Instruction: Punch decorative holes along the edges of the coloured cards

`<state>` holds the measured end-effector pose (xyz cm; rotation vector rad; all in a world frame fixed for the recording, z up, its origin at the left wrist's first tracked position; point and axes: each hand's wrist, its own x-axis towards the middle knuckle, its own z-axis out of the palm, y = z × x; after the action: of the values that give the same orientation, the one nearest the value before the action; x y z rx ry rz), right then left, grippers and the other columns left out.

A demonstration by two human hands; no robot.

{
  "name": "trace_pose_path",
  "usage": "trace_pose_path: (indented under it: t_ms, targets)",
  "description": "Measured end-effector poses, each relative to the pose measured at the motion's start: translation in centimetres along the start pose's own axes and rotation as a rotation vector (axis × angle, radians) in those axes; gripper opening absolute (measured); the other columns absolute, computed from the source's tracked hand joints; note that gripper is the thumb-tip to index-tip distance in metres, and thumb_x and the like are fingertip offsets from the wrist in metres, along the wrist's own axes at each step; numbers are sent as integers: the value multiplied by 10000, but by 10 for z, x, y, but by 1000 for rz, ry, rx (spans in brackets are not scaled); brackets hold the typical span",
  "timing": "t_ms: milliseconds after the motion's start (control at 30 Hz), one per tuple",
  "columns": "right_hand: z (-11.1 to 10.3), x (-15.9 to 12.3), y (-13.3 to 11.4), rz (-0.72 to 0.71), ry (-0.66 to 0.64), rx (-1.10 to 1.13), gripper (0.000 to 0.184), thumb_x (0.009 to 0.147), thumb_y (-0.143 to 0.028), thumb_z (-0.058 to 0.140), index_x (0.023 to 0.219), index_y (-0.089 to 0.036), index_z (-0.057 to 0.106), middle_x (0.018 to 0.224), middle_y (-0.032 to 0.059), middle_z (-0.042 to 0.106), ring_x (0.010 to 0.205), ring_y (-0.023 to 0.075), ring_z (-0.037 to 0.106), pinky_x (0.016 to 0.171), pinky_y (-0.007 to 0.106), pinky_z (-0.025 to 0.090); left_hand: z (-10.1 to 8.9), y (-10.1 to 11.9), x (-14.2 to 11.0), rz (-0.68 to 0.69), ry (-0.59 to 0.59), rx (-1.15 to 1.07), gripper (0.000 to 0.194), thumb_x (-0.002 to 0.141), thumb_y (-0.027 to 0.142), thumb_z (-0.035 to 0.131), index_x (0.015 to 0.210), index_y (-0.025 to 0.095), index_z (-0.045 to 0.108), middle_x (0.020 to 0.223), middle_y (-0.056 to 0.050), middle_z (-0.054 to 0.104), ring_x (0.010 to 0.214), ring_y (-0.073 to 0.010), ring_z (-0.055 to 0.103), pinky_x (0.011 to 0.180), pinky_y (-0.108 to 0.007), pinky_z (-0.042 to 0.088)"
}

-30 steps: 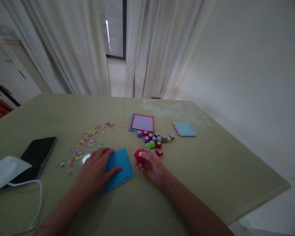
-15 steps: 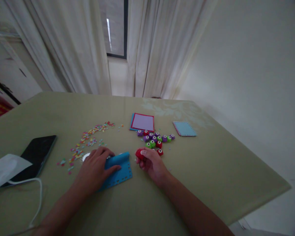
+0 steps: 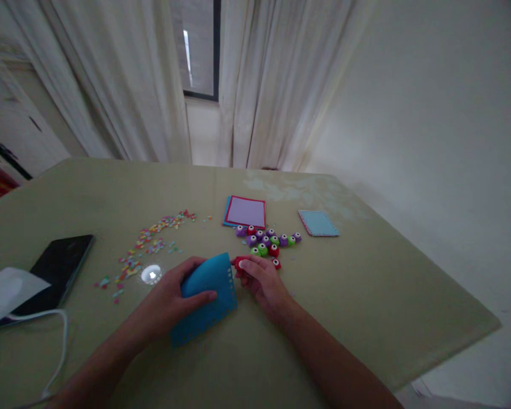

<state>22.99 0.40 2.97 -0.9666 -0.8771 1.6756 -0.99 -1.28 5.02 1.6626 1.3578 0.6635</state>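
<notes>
My left hand (image 3: 181, 295) grips a blue felt sheet (image 3: 210, 284) with small holes punched along its edges. The sheet is bent and raised at a tilt, with my thumb on its near face and the other fingers hidden behind. Between the thumb and fingers of my right hand (image 3: 262, 281) is a small red clip (image 3: 241, 263), right beside the sheet's right edge; whether they touch I cannot tell. Just beyond that hand lie several purple, green and red clips with eye shapes (image 3: 265, 241).
Small colourful pieces (image 3: 153, 236) are scattered left of centre, near a shiny round disc (image 3: 151, 274). Farther back lie stacked felt squares (image 3: 246, 212) and a light-blue square (image 3: 318, 222). At left are a phone (image 3: 59, 267), a white tissue-like sheet (image 3: 12, 292) and a white cable (image 3: 65, 341).
My left hand has lifted and tilted the blue felt sheet, uncovering the round disc. The red clip in my right hand is now close against the sheet's right edge.
</notes>
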Motion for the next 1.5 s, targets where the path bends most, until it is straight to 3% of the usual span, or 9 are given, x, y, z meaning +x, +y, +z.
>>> trace_pose_path:
  t_ms: [300, 567, 1500]
  targets:
    - [3, -2, 0, 44, -37, 65, 352, 719, -448, 956, 881, -160, 835, 736, 11, 718, 609, 95, 541, 567, 215, 375, 1, 2, -2, -18, -75, -92, 638, 824, 634, 820, 1331, 285, 650, 1200, -28, 772, 1045, -323, 749, 862, -387, 618]
    - [1, -2, -1, 45, -45, 82, 382, 700, -460, 968, 898, -165, 828, 760, 9, 714, 632, 100, 540, 580, 221, 380, 4, 2, -2, -74, -58, -82, 746, 783, 666, 839, 1379, 267, 635, 1272, -73, 754, 1112, -364, 737, 932, -453, 618]
    - [5, -4, -4, 41, -64, 56, 351, 710, -433, 934, 900, -162, 817, 730, -5, 677, 625, 108, 524, 580, 241, 359, 4, 0, -3, -47, -72, -118, 674, 829, 637, 825, 1381, 286, 662, 1299, -63, 762, 1126, -358, 745, 911, -444, 642]
